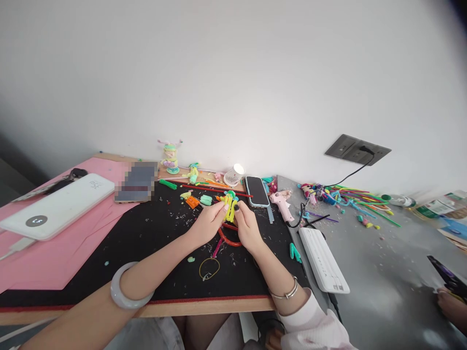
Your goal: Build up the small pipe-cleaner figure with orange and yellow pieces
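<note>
Above the black mat (146, 262), both hands meet around a small yellow pipe-cleaner piece (229, 211) with a teal-green top. My left hand (209, 221) pinches its left side between thumb and fingers. On its right side, my right hand (249, 227) grips it with the dark-nailed thumb uppermost. Just beneath the hands lies a red curved loop (230, 241), partly hidden by them. Orange pipe-cleaner pieces (192, 201) and a mint-green bundle (206, 200) rest left of the hands. A thin rubber band (209, 269) lies nearer the table edge.
A phone (257, 191), paper cup (234, 175) and pink glue gun (282, 206) stand behind. White power banks (324, 260) flank the mat, the left one on pink sheeting (83, 248). Loose pipe cleaners (359, 199) lie right. Another person's hand (452, 306) holds a dark tool at far right.
</note>
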Available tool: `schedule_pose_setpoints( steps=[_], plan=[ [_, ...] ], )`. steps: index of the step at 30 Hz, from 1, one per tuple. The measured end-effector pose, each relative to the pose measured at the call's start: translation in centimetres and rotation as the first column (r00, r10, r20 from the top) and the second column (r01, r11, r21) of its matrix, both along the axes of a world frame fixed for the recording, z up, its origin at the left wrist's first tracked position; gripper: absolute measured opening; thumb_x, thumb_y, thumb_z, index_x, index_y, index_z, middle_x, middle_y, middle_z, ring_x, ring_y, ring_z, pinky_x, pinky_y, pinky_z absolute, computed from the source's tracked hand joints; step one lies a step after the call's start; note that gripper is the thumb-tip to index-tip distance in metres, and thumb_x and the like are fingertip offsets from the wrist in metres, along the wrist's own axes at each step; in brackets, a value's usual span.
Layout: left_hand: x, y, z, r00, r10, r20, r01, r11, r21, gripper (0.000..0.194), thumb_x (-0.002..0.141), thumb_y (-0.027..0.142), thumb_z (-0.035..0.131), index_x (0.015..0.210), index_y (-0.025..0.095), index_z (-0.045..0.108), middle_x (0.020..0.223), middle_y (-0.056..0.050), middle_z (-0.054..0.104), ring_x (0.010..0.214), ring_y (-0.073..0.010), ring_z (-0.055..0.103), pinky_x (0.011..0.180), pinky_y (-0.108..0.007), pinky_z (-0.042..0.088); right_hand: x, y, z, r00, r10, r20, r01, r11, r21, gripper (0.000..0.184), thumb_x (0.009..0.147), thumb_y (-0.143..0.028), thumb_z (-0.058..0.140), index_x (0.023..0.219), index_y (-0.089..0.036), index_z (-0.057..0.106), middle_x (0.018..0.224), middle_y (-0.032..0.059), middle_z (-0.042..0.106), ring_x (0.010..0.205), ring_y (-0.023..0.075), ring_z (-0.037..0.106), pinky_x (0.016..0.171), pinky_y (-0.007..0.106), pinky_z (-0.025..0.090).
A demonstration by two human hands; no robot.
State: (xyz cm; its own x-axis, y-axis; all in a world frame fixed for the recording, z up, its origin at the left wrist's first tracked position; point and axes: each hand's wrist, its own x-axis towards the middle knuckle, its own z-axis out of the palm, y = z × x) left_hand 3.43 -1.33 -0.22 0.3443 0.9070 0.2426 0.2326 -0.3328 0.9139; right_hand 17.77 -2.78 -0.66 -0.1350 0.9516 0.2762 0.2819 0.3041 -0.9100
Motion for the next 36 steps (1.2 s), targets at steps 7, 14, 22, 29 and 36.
schedule_pose_setpoints(
  steps=[7,14,22,29,36],
  plan=[
    [0.1,0.0,-0.4,0.999,-0.016,0.046,0.017,1.0,-0.023,0.035,0.09,0.044,0.034,0.065,0.02,0.035,0.054,0.005,0.034,0.049,-0.011,0.036,0.049,-0.024,0.032,-0.1,-0.1,0.0,1.0,-0.006,0.0,0.006,1.0,0.01,0.021,0.091,-0.03,0.035,0.072,-0.023,0.035,0.059,-0.0046,0.031,0.05,0.0119,0.027,0.049,0.024,0.023],
    [0.2,0.0,-0.4,0.998,-0.018,0.056,0.02,0.999,-0.041,0.033,0.09,0.042,0.035,0.066,0.02,0.038,0.056,0.004,0.036,0.051,-0.0114,0.038,0.049,-0.024,0.034,-0.2,-0.1,0.0,1.0,-0.011,0.021,0.01,1.0,0.024,0.021,0.092,-0.029,0.034,0.072,-0.023,0.035,0.06,-0.0043,0.033,0.052,0.012,0.028,0.05,0.024,0.025],
    [0.4,-0.2,-0.5,0.992,-0.028,0.121,0.038,0.996,-0.08,0.033,0.09,0.043,0.036,0.067,0.019,0.04,0.056,0.004,0.036,0.05,-0.0103,0.036,0.048,-0.023,0.034,-0.5,-0.3,0.3,0.998,-0.053,0.029,0.051,0.996,0.068,0.019,0.089,-0.026,0.035,0.071,-0.022,0.039,0.061,-0.0041,0.038,0.053,0.0116,0.032,0.052,0.024,0.027],
    [0.7,-0.3,-0.6,0.991,-0.013,0.133,0.026,0.996,-0.091,0.031,0.091,0.04,0.035,0.068,0.019,0.04,0.055,0.005,0.034,0.049,-0.0099,0.033,0.047,-0.023,0.032,-0.8,-0.3,0.1,0.992,-0.107,0.065,0.101,0.99,0.094,0.017,0.088,-0.023,0.035,0.072,-0.022,0.039,0.061,-0.0043,0.039,0.053,0.012,0.035,0.053,0.024,0.028],
    [0.8,-0.6,-0.5,0.994,0.02,0.112,-0.012,0.998,-0.069,0.031,0.091,0.039,0.035,0.066,0.02,0.035,0.055,0.005,0.034,0.05,-0.0097,0.035,0.048,-0.023,0.031,-1.2,-0.4,-0.2,0.979,-0.164,0.119,0.147,0.98,0.136,0.02,0.09,-0.023,0.033,0.07,-0.023,0.034,0.059,-0.0046,0.038,0.052,0.0127,0.036,0.053,0.025,0.027]
  ],
)
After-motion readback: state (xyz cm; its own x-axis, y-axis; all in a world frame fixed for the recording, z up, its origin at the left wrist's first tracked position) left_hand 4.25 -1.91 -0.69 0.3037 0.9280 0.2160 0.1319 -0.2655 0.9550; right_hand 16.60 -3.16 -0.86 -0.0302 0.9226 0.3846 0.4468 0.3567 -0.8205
